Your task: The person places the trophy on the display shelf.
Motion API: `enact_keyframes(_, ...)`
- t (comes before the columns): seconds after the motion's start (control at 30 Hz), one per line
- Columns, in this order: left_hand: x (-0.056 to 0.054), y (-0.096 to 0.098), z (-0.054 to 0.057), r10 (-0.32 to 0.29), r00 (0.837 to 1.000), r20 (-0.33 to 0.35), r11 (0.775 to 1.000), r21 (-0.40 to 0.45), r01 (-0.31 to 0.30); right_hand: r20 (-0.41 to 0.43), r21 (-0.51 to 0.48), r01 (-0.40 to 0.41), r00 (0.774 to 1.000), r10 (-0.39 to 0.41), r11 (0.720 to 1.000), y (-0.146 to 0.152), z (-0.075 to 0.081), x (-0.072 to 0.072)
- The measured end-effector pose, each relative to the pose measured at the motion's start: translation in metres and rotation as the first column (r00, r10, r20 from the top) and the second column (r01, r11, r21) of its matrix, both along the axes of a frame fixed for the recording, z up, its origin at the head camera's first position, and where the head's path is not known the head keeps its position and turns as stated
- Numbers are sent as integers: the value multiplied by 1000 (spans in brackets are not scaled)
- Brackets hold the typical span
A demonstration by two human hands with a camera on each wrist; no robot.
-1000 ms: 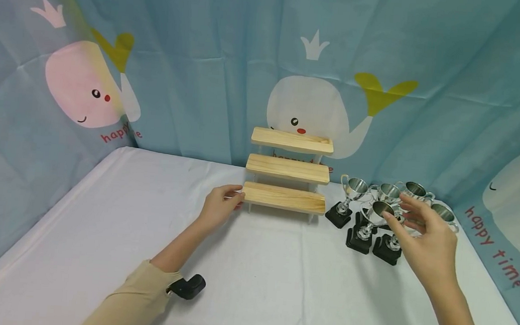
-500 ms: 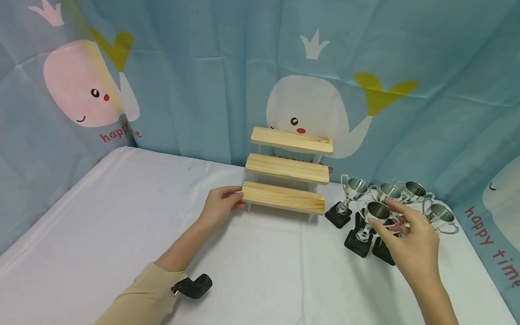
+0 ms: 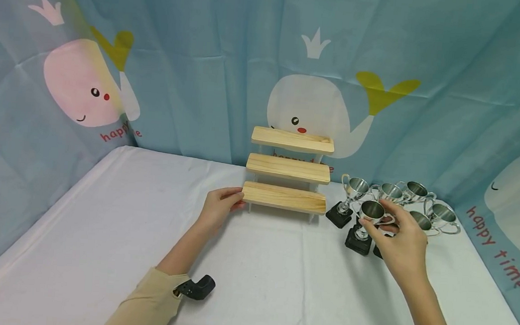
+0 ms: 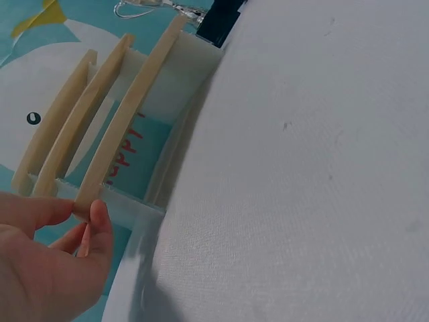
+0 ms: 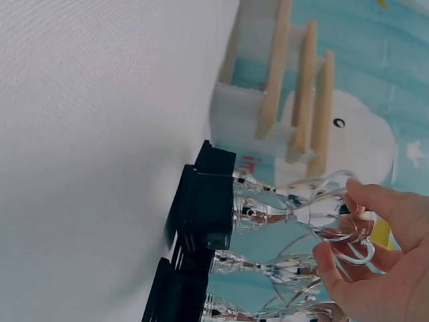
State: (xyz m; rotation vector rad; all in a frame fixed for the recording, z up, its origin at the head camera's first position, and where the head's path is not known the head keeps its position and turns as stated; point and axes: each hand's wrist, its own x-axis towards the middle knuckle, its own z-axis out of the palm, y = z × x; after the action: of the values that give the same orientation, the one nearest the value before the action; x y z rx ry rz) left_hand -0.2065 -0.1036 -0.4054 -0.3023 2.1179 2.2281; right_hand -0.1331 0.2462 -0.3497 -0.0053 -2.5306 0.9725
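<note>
My left hand (image 3: 218, 207) pinches the end of the lowest plank (image 3: 284, 198) while my right hand (image 3: 403, 243) grasps the cup (image 3: 372, 209) in front of its palm, other cups (image 3: 391, 192) crowding just beyond, so I judge a straight, level lift best against snagging.

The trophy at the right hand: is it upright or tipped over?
Roughly upright: in the head view, the trophy opens upward, with its black base below.

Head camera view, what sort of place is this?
Probably a staged tabletop set: a white-covered table, a blue whale-print backdrop behind it, and a small three-tier wooden stand.
</note>
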Motion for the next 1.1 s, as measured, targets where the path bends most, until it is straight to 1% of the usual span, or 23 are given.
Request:
enact_keyframes(0.23, 0, -2, -3, 8, 999, 32, 1000, 21, -9, 11, -15, 9, 1000, -9, 1000, -1, -1, -2)
enact_keyframes(0.47, 3, 0, -5, 11, 999, 42, 995, 98, -15, 65, -61, 24, 998, -20, 998, 1, 2, -3)
enact_keyframes(0.6, 4, 0, -5, 17, 999, 45, 992, 128, -22, 70, -84, 19, 997, -13, 996, -1, 5, -4)
enact_keyframes(0.87, 2, 0, -6, 34, 998, 55, 988, 151, -42, 63, -72, 10, 998, -5, 997, -4, 12, -5)
enact_keyframes(1.1, 2, -1, -6, 38, 998, 48, 986, 163, -46, 69, -89, -1, 998, 7, 996, -10, 19, -8)
